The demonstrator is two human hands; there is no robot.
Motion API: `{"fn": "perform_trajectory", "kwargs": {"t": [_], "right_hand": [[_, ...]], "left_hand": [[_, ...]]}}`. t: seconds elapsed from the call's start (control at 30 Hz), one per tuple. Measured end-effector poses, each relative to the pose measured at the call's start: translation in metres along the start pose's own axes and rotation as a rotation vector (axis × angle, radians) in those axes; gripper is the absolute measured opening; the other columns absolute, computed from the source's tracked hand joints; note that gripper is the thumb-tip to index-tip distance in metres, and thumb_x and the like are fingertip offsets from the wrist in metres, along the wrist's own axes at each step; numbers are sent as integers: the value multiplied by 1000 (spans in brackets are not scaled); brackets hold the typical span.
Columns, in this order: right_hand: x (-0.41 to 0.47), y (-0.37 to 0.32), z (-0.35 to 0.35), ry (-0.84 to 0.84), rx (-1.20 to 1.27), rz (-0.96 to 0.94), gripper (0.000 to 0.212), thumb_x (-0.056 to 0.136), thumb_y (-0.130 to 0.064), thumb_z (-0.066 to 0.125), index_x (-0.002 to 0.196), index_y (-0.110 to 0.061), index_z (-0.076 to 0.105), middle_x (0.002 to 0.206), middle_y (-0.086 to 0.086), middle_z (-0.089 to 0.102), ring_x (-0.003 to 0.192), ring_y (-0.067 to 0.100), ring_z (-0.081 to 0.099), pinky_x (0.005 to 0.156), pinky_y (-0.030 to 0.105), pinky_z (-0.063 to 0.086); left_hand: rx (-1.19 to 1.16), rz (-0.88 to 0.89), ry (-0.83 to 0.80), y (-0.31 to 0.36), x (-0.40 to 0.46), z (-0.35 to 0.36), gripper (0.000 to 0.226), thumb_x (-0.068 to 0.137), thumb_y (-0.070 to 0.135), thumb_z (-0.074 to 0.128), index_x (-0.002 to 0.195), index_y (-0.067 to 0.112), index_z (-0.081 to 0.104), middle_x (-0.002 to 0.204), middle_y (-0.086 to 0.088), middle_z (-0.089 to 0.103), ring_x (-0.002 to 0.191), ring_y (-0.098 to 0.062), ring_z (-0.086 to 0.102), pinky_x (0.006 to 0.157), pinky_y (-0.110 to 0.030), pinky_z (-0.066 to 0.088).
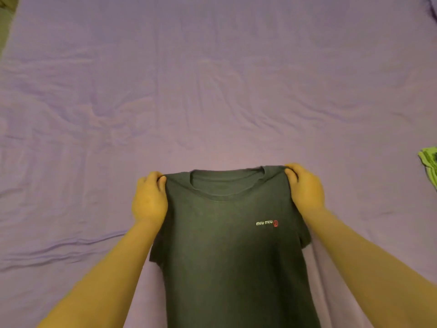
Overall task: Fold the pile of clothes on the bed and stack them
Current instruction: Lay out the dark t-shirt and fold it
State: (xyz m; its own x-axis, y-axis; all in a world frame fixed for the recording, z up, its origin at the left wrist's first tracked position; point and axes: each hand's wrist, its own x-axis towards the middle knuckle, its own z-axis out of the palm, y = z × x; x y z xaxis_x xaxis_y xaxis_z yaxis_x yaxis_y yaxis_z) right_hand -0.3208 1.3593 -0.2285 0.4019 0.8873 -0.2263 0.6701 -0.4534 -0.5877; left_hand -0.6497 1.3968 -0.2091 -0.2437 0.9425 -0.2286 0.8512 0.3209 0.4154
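ok so from the head cam, going left to right: my left hand [149, 199] is pinching the left shoulder seam of the dark grey-green cotton t-shirt [233, 252], thumb and fingers closed on the fabric. The shirt sits dead centre between both hands, collar at the top edge farthest from me, small white-and-red chest logo toward the right side. My right hand [305, 189] has the same kind of pinch on the right shoulder.

What matters here: the shirt's long axis runs from the grip straight back toward me, collar away, hem somewhere below the frame so I can't see it. Both hands are about equally close, one per shoulder, so neither has the edge. It's over the wrinkled purple bed sheet [212, 79]; can't tell if the body is fully lying flat. I'd guess laying it out flat comes next.

Far right edge there's a bright green patterned cloth [430, 163].
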Motion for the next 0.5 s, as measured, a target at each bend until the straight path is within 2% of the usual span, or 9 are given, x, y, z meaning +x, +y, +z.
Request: {"fn": "perform_trajectory", "kwargs": {"t": [0.17, 0.23, 0.3, 0.33, 0.4, 0.43, 0.5], "right_hand": [[46, -21, 1, -27, 21, -84, 23, 98, -22, 49, 112, -15, 66, 111, 6, 68, 103, 28, 60, 84, 31, 42], [54, -19, 5, -81, 8, -58, 25, 98, -23, 50, 118, -15, 63, 118, 6, 66, 109, 29, 58, 88, 30, 41], [53, -11, 6, -169, -13, 16, 37, 98, -31, 49, 130, -16, 53, 129, 5, 60, 118, 29, 54, 98, 34, 40], [50, -4, 5, -201, -33, 48, 43, 97, -37, 49, 135, -16, 48, 133, 5, 57, 120, 28, 53, 102, 38, 39], [43, 11, 0, -217, -100, 73, 52, 94, -47, 49, 137, -18, 45, 133, 5, 56, 120, 28, 53, 105, 45, 37], [38, 18, -5, -218, -137, 76, 55, 91, -52, 50, 136, -21, 46, 129, 2, 59, 117, 27, 55, 104, 45, 37], [29, 31, -14, -245, -202, 79, 56, 85, -59, 54, 129, -25, 51, 117, -3, 64, 110, 23, 57, 101, 44, 36]], "left_hand": [[39, 62, 74, 19, 44, 1, 26, 101, 26, 42, 109, 8, 59, 110, -20, 55, 97, -40, 52, 81, -45, 43], [122, 41, 64, 27, 50, 10, 24, 99, 25, 45, 111, 10, 61, 113, -20, 56, 104, -39, 50, 84, -45, 40], [176, -4, 55, 35, 46, 19, 24, 97, 21, 49, 117, 12, 59, 121, -19, 53, 112, -38, 45, 89, -46, 38], [166, 17, 73, 41, 42, 24, 25, 96, 16, 51, 119, 11, 59, 123, -19, 52, 114, -38, 44, 90, -46, 38], [33, 170, 77, 53, 28, 36, 26, 93, 6, 50, 116, 6, 62, 117, -19, 56, 109, -37, 50, 89, -44, 40], [-77, 246, 5, 62, 19, 43, 28, 93, 3, 48, 116, 6, 62, 112, -16, 59, 104, -33, 54, 89, -41, 42], [-256, 313, -281, 85, 0, 59, 34, 94, 2, 42, 123, 10, 58, 105, -8, 61, 91, -25, 60, 85, -35, 47]]}}
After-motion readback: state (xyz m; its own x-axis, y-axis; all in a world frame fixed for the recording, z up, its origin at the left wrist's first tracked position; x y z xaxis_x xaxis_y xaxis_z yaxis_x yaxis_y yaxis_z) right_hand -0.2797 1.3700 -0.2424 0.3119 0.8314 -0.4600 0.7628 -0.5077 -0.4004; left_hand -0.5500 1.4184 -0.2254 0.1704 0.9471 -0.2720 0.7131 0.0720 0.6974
